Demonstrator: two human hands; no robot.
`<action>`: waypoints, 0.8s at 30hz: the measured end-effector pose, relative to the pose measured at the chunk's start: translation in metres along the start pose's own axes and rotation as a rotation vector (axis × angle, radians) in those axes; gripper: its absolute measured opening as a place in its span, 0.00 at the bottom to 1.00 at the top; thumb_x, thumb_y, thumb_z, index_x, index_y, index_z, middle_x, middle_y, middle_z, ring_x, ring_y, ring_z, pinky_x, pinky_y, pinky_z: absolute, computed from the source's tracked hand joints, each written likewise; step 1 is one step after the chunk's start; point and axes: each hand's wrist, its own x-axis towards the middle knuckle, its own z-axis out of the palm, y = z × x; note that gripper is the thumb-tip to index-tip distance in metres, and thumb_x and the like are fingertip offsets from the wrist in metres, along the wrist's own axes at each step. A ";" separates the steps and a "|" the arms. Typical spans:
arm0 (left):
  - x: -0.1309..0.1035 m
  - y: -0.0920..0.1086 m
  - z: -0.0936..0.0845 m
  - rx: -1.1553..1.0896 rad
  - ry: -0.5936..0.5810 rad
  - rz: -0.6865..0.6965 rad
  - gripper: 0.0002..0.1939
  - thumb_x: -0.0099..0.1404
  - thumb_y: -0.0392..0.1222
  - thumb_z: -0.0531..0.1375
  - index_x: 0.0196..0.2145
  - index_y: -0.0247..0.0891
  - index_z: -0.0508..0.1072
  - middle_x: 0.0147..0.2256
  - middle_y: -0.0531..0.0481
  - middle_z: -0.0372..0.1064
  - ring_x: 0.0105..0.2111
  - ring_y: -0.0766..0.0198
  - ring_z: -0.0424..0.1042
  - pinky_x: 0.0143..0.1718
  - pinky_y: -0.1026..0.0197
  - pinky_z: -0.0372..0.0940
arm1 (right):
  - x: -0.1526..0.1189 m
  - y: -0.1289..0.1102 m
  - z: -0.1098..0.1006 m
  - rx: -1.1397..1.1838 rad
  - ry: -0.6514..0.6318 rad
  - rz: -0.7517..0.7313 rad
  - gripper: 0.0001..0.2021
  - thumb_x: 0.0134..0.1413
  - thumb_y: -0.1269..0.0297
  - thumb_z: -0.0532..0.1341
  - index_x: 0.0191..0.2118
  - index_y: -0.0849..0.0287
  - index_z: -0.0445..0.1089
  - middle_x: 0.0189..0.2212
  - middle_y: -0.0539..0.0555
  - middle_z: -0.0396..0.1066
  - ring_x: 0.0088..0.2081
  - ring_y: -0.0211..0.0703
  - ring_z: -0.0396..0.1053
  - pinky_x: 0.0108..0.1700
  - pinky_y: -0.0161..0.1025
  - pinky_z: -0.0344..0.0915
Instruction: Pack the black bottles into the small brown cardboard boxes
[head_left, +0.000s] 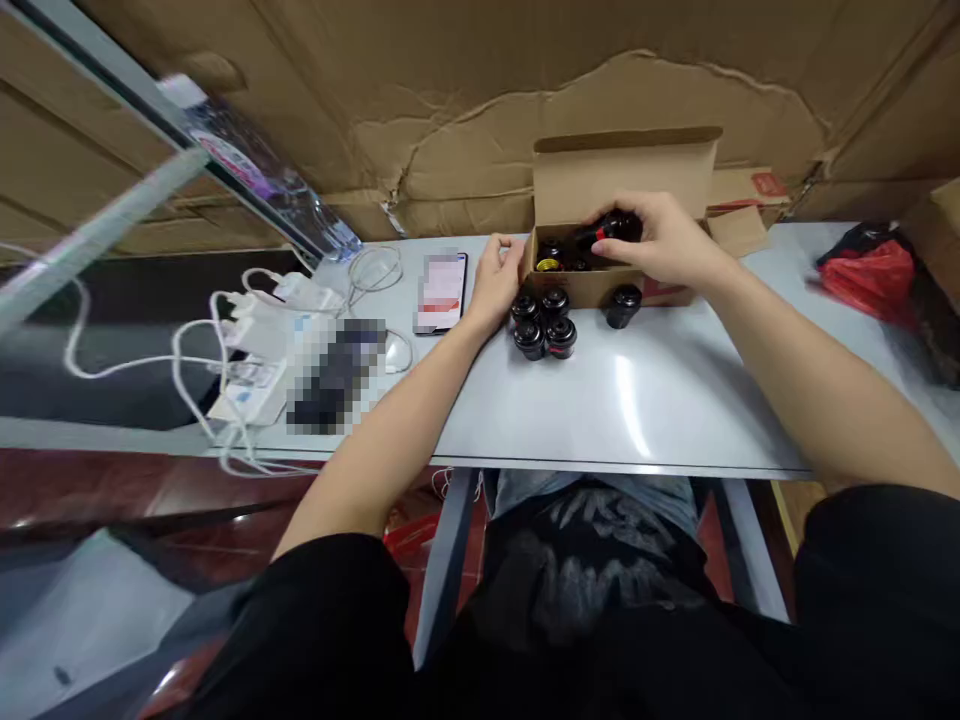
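Observation:
An open cardboard box (585, 290) with its lid flap raised stands against the back of the table. Inside it are black cylindrical pieces, one showing a yellow ring (548, 265). My right hand (652, 235) is closed around a black cylindrical piece (619, 228) with a red mark, held over the box opening. At the box's left end, my left hand (501, 280) grips the wall with bent fingers. Several short black ribbed cylinders (544, 325) stand clustered in front of the box. Another black cylinder (623, 306) stands apart to their right.
Left of the box lies a phone (441, 292) with its screen lit. White cables and a power strip (262, 375) occupy the left end, beside a pixelated dark object (337, 380). A water bottle (270, 180) leans behind the metal frame. A red plastic bag (870, 280) lies at right.

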 end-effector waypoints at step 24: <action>-0.001 0.009 -0.002 -0.013 -0.072 -0.045 0.40 0.79 0.89 0.70 0.46 0.49 0.65 0.28 0.62 0.60 0.24 0.66 0.59 0.27 0.60 0.50 | -0.004 -0.020 0.000 -0.195 -0.016 0.081 0.20 0.74 0.48 0.72 0.63 0.48 0.90 0.62 0.59 0.93 0.61 0.70 0.88 0.68 0.62 0.84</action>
